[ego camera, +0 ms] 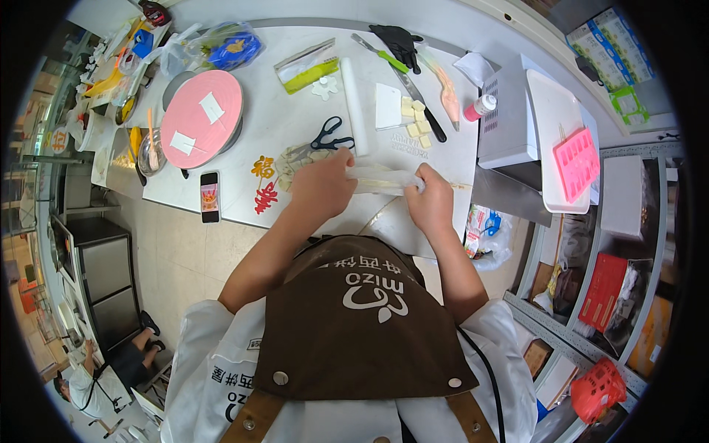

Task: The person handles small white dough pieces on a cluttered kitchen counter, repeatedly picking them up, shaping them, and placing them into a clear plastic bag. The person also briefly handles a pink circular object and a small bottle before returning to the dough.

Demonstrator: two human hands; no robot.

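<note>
A clear plastic bag, apparently a piping bag point(382, 181), is stretched between my hands above the white table. My left hand point(327, 185) grips it around the middle. My right hand point(431, 196) holds its twisted right end. Pale yellow chunks point(299, 160) fill the part beyond my left hand, which covers some of them. Just behind that hand lie dark-handled scissors point(332, 134). A gold character decoration point(263, 166) and a red one point(266, 198) rest left of the bag. Pale cubes point(415, 122) sit by a white scraper point(388, 105) farther back.
A pink turntable point(213, 116) and a phone point(210, 197) occupy the table's left side. Toward the back are a white roll point(354, 105), a long knife point(418, 102) and a filled piping bag point(447, 94). At right, a white tray point(545, 111) carries a pink mould point(577, 163).
</note>
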